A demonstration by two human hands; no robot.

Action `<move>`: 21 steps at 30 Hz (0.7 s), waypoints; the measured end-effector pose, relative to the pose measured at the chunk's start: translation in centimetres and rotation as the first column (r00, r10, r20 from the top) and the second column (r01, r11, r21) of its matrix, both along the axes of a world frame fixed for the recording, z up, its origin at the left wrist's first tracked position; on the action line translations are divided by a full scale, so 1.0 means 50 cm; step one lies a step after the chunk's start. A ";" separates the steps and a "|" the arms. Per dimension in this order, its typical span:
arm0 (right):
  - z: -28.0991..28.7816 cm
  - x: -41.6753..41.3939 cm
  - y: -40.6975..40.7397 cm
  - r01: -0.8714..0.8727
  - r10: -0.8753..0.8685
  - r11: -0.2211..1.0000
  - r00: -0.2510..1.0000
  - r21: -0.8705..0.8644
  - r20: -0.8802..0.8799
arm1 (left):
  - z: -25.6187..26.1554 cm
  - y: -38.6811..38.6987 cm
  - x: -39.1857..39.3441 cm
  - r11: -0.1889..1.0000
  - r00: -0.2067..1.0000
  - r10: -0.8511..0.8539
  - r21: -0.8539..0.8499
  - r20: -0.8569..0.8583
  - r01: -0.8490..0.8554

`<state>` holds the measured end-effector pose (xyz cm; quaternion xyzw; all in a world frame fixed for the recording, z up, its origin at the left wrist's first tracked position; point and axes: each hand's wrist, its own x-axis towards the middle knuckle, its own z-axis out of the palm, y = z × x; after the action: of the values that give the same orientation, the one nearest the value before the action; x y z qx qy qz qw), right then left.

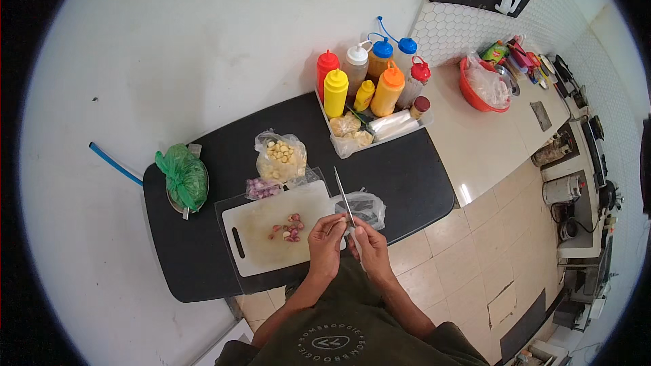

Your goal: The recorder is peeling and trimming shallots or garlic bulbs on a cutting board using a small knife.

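My right hand (pixel 372 249) grips the white handle of a kitchen knife (pixel 343 193), its blade pointing away from me. Close beside the blade, my left hand (pixel 325 244) pinches a small pale piece, mostly hidden by the fingers; it may be a shallot or garlic clove. Both hands are over the right end of a white cutting board (pixel 259 259). Several small reddish shallots (pixel 292 231) lie in a loose group on the board, left of my left hand. Just beyond my hands rests a clear plastic bag (pixel 368 208).
Behind the board sit a bag of peeled garlic cloves (pixel 279 155) and a bag of purple shallots (pixel 263 188). A green plastic bag (pixel 185 178) fills a bowl at the left. Squeeze bottles (pixel 335 94) crowd a white tray (pixel 376 146) at the back of the black table (pixel 407 178).
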<state>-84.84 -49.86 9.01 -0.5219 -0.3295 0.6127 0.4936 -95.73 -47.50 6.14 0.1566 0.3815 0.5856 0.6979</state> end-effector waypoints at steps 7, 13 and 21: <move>-0.060 0.029 0.009 0.125 -0.166 0.972 0.965 -0.198 -0.205 | -0.032 0.018 -0.006 0.994 0.993 0.053 -0.102 0.108 -0.042; -0.180 0.074 0.008 0.065 -0.042 0.997 0.865 -0.030 0.500 | -0.081 0.032 -0.021 0.987 0.994 -0.066 -0.140 0.088 0.078; -0.192 0.061 0.008 0.091 -0.058 0.996 0.789 -0.022 0.612 | -0.127 0.024 -0.030 0.979 0.996 -0.090 -0.183 0.014 0.091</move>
<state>-81.78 -49.47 -0.59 -0.7165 -0.4349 0.3996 0.3713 -97.22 -46.28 -0.22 0.1070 0.4243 0.5159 0.7365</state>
